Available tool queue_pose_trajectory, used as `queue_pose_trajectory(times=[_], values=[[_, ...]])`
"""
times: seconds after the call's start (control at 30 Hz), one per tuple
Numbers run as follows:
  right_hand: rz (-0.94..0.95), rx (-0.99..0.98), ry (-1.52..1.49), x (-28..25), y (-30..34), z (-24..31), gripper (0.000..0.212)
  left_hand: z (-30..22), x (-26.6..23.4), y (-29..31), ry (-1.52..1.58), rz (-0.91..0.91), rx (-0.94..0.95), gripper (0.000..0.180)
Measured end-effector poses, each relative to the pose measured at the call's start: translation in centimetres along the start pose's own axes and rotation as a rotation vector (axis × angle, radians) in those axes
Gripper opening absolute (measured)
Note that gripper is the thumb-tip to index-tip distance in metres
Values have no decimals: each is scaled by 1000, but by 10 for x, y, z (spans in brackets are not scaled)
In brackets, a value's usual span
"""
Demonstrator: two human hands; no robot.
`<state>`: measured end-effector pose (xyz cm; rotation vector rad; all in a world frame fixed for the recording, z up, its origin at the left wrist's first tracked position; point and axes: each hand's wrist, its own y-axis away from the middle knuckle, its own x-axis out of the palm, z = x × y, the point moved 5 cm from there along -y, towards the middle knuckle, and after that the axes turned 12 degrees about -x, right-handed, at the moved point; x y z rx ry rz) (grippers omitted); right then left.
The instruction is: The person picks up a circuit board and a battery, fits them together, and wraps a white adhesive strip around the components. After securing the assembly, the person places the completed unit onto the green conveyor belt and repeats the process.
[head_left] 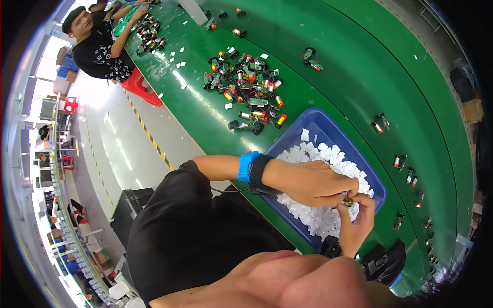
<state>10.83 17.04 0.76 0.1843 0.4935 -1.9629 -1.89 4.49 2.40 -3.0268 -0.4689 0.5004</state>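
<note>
My left hand (313,184), with a blue and black band at its wrist, reaches over a blue plastic bin (377,179). Its fingers are bent in a pinch and meet those of my right hand (358,220). Between both sets of fingertips is a small brass-coloured part (349,202), mostly covered, so its exact kind cannot be made out. The right hand's thumb and forefinger curl round it from the near side. Below the hands, the bin holds a thick layer of small white paper-like pieces (303,213).
A heap of small circuit-board assemblies with red and yellow cylinders (251,90) lies on the green table (200,123) beyond the bin. More assemblies (380,123) sit spaced along the green strip at right. A co-worker (102,51) sits at far left, by another heap (150,36).
</note>
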Motion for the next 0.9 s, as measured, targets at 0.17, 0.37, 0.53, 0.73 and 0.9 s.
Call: queue_pose_trajectory(times=[0.17, 0.37, 0.53, 0.73, 0.9], values=[[-34, 68, -212, -3, 6, -5, 33, 4, 4, 0, 46, 145, -61, 16], [-22, -13, -143, -4, 1, 5, 34, 11, 2, -3, 68, 240, -154, 24], [93, -131, 135, -3, -4, 17, 32, 13, 1, -2, -86, -6, -37, 25], [46, -378, 150, -3, 3, 22, 30, 4, -8, -4, 60, 130, -158, 29], [71, -444, 256, -6, 3, 27, 32, 9, -8, 2, 337, 380, -290, 37]])
